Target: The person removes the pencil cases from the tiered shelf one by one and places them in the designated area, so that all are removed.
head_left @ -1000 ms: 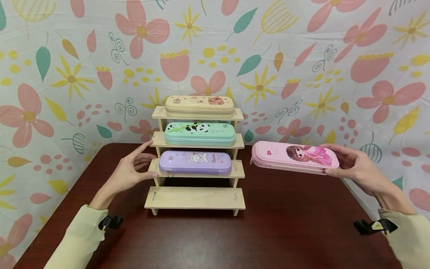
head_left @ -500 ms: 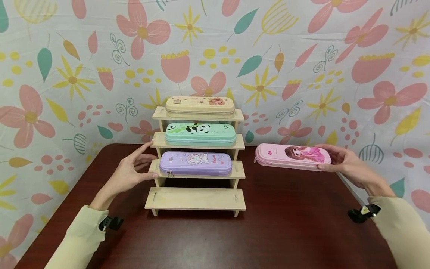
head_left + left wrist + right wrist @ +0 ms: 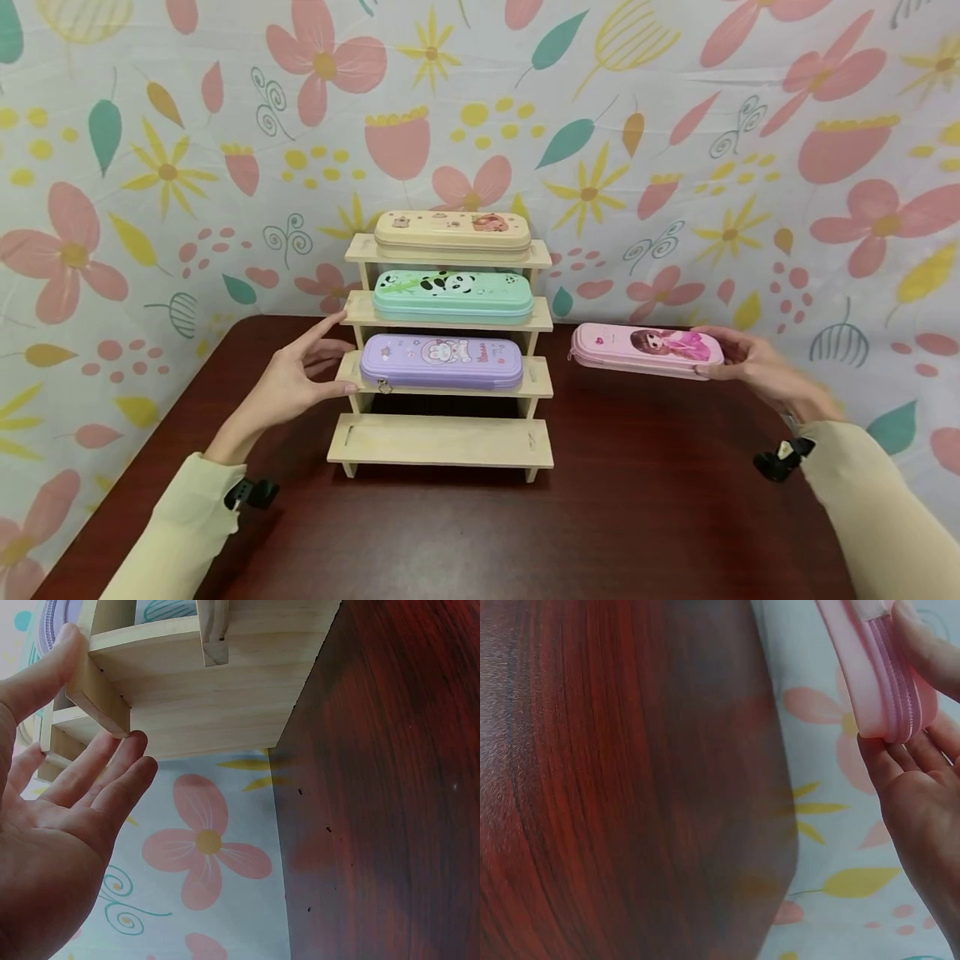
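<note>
- Flowered cloth (image 3: 330, 187) forms the background; dark reddish wood-grain table (image 3: 600, 525) below, with a shine on its surface.
- Stand (image 3: 442, 446), pale wood, stepped; it bears a cream case (image 3: 452, 233) on top, a green case (image 3: 453, 295) beneath that, then a purple case (image 3: 441, 361).
- Pink case (image 3: 637, 345): held up off the table to the right of the stand, well apart from it, roughly level, printed lid upward.
- Right hand (image 3: 761, 377): grips the pink case by its right end, thumb on the near side, fingers at the far side.
- Left hand (image 3: 296, 375): fingers extended and loosely spread, touching the left ends of the stand's shelves; no case held.
- Handling, as judged: pink case appears light and stiff-shelled, unlikely to break, though its smooth finish could slip. Contents, if any, cannot be determined.
- Hold, as judged: a pinch across the width suits; with one end gripped, the far end could dip, so a mid-length hold would balance better. Zip pull (image 3: 572, 354) hangs at the left end; keep fingers off it.
</note>
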A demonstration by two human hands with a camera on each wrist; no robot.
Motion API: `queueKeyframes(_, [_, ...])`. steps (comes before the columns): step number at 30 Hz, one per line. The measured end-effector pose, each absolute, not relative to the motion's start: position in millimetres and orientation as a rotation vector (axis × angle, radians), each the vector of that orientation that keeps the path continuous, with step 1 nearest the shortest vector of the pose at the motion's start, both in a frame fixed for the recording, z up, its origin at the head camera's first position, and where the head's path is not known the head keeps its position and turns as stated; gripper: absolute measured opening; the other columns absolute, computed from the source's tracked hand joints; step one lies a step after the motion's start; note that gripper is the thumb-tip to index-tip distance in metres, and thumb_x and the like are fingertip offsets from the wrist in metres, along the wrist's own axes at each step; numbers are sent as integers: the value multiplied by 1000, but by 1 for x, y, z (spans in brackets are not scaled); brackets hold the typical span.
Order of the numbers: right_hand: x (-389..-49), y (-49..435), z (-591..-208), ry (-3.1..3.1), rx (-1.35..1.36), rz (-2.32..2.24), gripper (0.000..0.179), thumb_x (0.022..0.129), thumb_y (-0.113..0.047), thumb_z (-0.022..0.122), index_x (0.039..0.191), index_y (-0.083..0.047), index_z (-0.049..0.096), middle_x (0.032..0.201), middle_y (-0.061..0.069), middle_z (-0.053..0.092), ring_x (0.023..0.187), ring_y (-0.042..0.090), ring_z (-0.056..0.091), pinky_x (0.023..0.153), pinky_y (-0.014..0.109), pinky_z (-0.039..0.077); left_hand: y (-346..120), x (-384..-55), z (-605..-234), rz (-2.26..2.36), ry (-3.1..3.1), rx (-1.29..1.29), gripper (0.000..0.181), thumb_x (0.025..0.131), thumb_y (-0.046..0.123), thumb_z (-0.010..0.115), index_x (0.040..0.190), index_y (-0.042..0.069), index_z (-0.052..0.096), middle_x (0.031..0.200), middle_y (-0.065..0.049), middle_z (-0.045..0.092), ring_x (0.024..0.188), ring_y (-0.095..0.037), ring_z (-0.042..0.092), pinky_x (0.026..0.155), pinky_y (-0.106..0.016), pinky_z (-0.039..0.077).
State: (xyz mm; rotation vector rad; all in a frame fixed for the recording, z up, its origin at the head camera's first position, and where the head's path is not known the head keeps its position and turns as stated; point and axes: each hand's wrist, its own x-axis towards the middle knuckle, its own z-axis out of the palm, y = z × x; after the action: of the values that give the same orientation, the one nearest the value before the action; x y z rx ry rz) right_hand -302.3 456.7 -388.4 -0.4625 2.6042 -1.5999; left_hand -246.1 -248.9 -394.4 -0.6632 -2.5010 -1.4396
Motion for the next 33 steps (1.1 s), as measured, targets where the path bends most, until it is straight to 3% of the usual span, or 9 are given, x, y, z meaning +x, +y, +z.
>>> queueKeyframes(10, [-321,457,-408,2618,-304,-1501,68,95,-5,77,153,7,42,116,-8,70,99,7,64,84,16,53,-249,-245,-392,-1450,-2500,-667,104,82,6,93,166,27,36,131,-15,69,126,-33,64,105,-58,50])
queueKeyframes(17, [-327,460,-418,2627,-195,-1364,79,96,-22,80,159,1,38,131,0,63,107,4,59,86,14,47,-249,-247,-395,-1445,-2505,-676,104,81,9,94,166,29,37,130,-15,69,125,-32,64,105,-57,51])
queueKeyframes(22, [-334,462,-425,2584,-202,-1402,78,98,-17,78,160,3,36,129,-4,65,106,3,60,87,12,47,-250,-247,-395,-1437,-2508,-666,104,81,8,94,166,29,37,131,-15,69,125,-33,64,105,-56,52])
queueKeyframes(25, [-337,463,-427,2596,-218,-1378,76,98,-14,77,159,4,36,134,5,64,107,4,59,89,15,49,-250,-247,-394,-1438,-2507,-667,104,81,7,94,166,28,37,131,-15,69,125,-33,64,105,-57,52])
queueKeyframes(29, [-340,463,-428,2717,-285,-1188,74,98,-21,78,158,1,41,146,23,54,115,13,52,95,28,46,-250,-246,-394,-1437,-2507,-665,104,81,7,94,166,28,37,131,-15,69,125,-33,64,105,-57,51])
queueKeyframes(33, [-342,463,-429,2789,-359,-1092,72,96,-21,80,155,2,46,146,27,53,118,18,50,96,24,44,-250,-247,-395,-1437,-2507,-664,104,81,7,94,166,28,37,131,-15,69,125,-33,64,105,-58,51])
